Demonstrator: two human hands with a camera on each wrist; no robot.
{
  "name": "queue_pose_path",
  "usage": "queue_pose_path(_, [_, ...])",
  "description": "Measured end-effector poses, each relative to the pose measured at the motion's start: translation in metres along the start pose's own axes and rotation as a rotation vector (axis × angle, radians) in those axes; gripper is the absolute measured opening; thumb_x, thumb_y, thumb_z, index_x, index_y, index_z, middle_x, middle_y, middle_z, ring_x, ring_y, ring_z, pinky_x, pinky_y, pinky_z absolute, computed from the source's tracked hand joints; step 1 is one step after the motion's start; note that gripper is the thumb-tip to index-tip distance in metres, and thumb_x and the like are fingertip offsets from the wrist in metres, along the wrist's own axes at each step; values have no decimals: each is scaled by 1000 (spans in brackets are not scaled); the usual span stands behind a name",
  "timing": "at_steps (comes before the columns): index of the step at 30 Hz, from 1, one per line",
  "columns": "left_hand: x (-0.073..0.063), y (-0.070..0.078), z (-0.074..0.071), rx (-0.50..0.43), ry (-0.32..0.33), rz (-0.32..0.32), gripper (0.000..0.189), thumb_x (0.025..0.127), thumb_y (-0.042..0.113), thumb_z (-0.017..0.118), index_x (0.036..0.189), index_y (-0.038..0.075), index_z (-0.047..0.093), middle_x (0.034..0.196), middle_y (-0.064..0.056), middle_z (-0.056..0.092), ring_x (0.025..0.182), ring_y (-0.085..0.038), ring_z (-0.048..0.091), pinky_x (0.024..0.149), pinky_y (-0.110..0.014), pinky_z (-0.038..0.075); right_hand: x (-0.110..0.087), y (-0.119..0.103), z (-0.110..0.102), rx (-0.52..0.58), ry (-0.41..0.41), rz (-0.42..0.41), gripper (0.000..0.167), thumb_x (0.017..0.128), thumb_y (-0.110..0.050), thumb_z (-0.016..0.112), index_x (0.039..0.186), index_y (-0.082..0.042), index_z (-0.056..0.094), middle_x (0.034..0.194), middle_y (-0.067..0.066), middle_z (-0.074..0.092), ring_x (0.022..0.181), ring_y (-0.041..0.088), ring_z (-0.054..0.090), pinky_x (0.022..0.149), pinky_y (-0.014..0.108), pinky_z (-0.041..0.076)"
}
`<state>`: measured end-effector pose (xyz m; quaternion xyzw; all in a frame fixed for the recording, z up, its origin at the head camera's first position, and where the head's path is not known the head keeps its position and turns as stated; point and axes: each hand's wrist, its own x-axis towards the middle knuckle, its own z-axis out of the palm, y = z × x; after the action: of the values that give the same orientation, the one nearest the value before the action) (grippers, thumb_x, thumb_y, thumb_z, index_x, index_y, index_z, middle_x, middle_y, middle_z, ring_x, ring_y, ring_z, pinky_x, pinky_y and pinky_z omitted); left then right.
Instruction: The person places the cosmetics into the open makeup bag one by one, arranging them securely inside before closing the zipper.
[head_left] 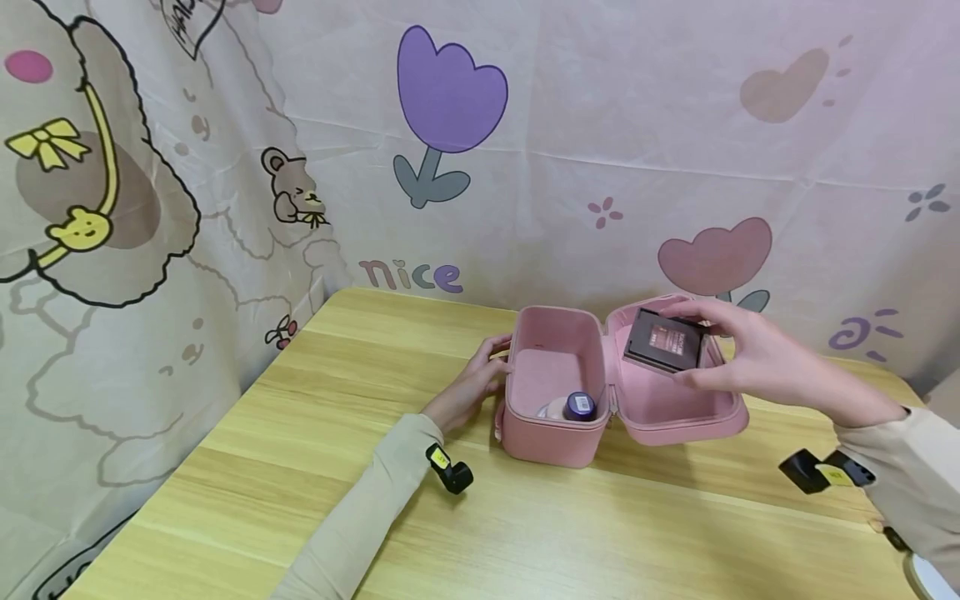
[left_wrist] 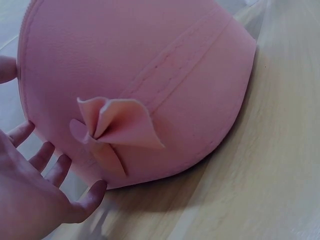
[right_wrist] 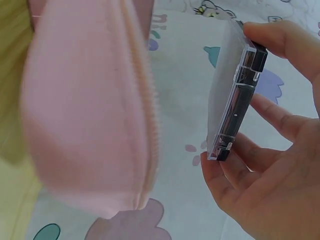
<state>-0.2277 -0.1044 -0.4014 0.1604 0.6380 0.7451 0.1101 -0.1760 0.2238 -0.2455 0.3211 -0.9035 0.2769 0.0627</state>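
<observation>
A pink vanity case (head_left: 551,442) stands unzipped on the table, its lid (head_left: 686,429) folded out to the right. My left hand (head_left: 472,387) touches the case's left side with spread fingertips, beside a pink bow (left_wrist: 120,130) in the left wrist view. With thumb and fingers my right hand (head_left: 738,350) pinches a flat square black compact (head_left: 663,343) by its edges, over the lid. The compact's clear plastic side (right_wrist: 230,100) shows in the right wrist view. Inside the case lies a small container with a dark blue cap (head_left: 580,407), next to something pale.
The wooden table (head_left: 360,358) reaches back to a printed curtain (head_left: 555,208) with flowers and bears. At the lower right edge, a round white-faced object (head_left: 930,575) is partly in view. Both wrists carry small black cameras.
</observation>
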Motion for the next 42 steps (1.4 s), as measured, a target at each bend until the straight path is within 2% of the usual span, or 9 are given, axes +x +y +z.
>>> queue_pose_path(2, [0, 0, 0, 3, -2, -3, 65, 88, 13, 47, 148, 5, 25, 153, -16, 22, 139, -38, 25, 108, -52, 29, 5, -3, 0, -1, -15, 7, 68, 71, -9, 82, 133, -13, 55, 126, 5, 58, 105, -2, 48, 86, 18, 37])
queue_pose_path(5, [-1, 0, 0, 12, -3, -6, 64, 88, 13, 47, 148, 6, 25, 153, -14, 23, 139, -37, 25, 107, -51, 30, 11, -5, 0, 2, -37, 19, 67, 72, -9, 82, 134, -12, 55, 123, 6, 60, 105, 8, 52, 85, 19, 38])
queue_pose_path(8, [-1, 0, -1, 18, -4, -4, 66, 88, 15, 48, 149, 6, 25, 154, -14, 23, 140, -36, 25, 107, -50, 30, 18, -7, 0, -4, -49, 32, 66, 71, -12, 83, 131, -9, 56, 118, 9, 61, 104, 22, 55, 85, 29, 39])
queue_pose_path(10, [-1, 0, -2, 21, -3, -2, 67, 87, 16, 49, 149, 6, 25, 153, -14, 23, 140, -36, 25, 107, -49, 31, 24, -9, -1, -18, -49, 34, 65, 69, -13, 83, 128, -7, 57, 114, 10, 61, 101, 26, 55, 84, 34, 39])
queue_pose_path(17, [-1, 1, -3, 25, 3, -8, 68, 86, 17, 50, 149, 6, 25, 153, -14, 24, 139, -36, 26, 107, -49, 32, 42, -15, -4, -72, -84, 46, 65, 68, -17, 84, 126, -9, 58, 107, 8, 62, 94, 23, 50, 78, 40, 38])
queue_pose_path(25, [1, 1, -2, 18, -14, -8, 65, 89, 14, 47, 149, 4, 23, 154, -17, 21, 139, -38, 25, 107, -50, 31, 58, -17, -5, -38, -133, 66, 65, 70, -16, 84, 128, -7, 56, 111, 13, 59, 92, 28, 65, 78, 35, 45])
queue_pose_path(32, [0, 2, -2, 22, -7, -8, 66, 89, 14, 48, 149, 5, 24, 154, -16, 22, 139, -37, 27, 106, -50, 31, 75, -20, -9, -92, -166, 26, 64, 68, -14, 85, 126, -7, 58, 106, 7, 64, 89, 22, 55, 78, 40, 42])
queue_pose_path(39, [-2, 2, -1, 22, 16, -18, 66, 88, 16, 49, 149, 7, 26, 153, -13, 24, 138, -35, 28, 105, -49, 32, 94, -24, -11, -93, -219, 72, 65, 68, -10, 83, 128, -7, 57, 107, 9, 63, 86, 22, 56, 76, 38, 44])
queue_pose_path(42, [-1, 1, 0, 10, 2, -14, 66, 88, 16, 49, 149, 6, 25, 153, -16, 23, 139, -37, 26, 106, -50, 31, 99, -21, -12, -116, -239, 91, 68, 67, -12, 84, 129, -7, 56, 109, 10, 63, 86, 22, 57, 76, 38, 44])
